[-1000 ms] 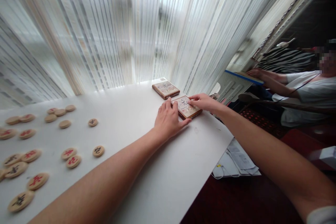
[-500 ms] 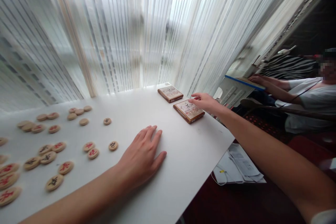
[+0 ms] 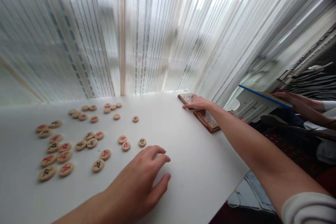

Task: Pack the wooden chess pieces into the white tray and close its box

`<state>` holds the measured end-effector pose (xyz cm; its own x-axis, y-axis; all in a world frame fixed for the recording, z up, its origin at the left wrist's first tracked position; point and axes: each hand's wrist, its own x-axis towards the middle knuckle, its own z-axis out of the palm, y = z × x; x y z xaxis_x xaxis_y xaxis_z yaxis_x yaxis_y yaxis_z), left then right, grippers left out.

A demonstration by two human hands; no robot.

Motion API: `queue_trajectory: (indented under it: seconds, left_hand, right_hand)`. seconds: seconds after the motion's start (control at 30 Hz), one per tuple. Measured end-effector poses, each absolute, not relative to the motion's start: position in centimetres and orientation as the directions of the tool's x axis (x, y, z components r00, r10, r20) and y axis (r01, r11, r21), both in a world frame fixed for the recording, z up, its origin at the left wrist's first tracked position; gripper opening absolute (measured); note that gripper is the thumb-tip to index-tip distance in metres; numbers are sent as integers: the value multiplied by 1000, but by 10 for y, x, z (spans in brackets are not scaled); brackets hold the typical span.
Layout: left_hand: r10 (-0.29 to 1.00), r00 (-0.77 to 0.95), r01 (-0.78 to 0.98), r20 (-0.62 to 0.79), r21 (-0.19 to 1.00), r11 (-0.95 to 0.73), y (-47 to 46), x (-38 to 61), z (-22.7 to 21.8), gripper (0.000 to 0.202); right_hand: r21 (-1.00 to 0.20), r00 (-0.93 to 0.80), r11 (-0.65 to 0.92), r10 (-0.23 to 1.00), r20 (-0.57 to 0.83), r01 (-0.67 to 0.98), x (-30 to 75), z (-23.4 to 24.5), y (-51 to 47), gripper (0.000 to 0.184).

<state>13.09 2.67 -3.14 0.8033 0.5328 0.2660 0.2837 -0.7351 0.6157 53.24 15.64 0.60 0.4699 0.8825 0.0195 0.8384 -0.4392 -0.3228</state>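
My right hand [image 3: 197, 102] reaches across the table to the far flat box [image 3: 184, 97], which has a pale printed lid and brown sides. The thumb lies along its near edge and the fingers are at its far side, partly hiding it. Just below my right wrist is a second flat box [image 3: 206, 119] of the same kind, partly covered by the forearm. My left hand [image 3: 148, 173] hovers close over the tabletop, palm down, fingers loosely bent and apart, holding nothing. A round Chinese chess piece [image 3: 142, 142] with a black character lies just beyond it.
Several more wooden chess pieces [image 3: 64, 156] with red or black characters lie scattered on the white table [image 3: 183, 168], left of my left hand. A striped string curtain [image 3: 147, 42] hangs along the far edge. To the right, another person's arms [image 3: 301, 103] rest by a blue-edged board [image 3: 265, 95].
The view has swung left. My right hand has moved from the nearer box to the far one. My left hand's fingers, flat on the table before, are now bent and slightly raised.
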Motion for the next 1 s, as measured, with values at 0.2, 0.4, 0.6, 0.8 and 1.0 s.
queue_trajectory:
  seconds: [0.2, 0.4, 0.6, 0.8, 1.0]
  left_hand:
    - [640, 744, 284, 192, 776, -563, 19, 109, -14, 28]
    - [795, 586, 159, -156, 984, 76, 3, 91, -4, 53]
    - [811, 530, -365, -248, 796, 483, -3, 61, -4, 91]
    - [892, 443, -533, -85, 775, 339, -7, 28, -7, 88]
    - [931, 353, -599, -95, 741, 302, -3, 11, -7, 86]
  right_hand:
    - [-355, 466, -420, 883, 51, 835, 499, 20, 155, 38]
    - [-513, 292, -226, 955, 49, 828, 419, 44, 109, 71]
    - [-704, -220, 174, 975, 26, 688, 284, 41, 33, 89]
    - [-817, -373, 228, 928, 17, 530, 203, 30, 8, 101]
    - [-902, -355, 269, 924, 142, 338, 190, 8, 7, 84]
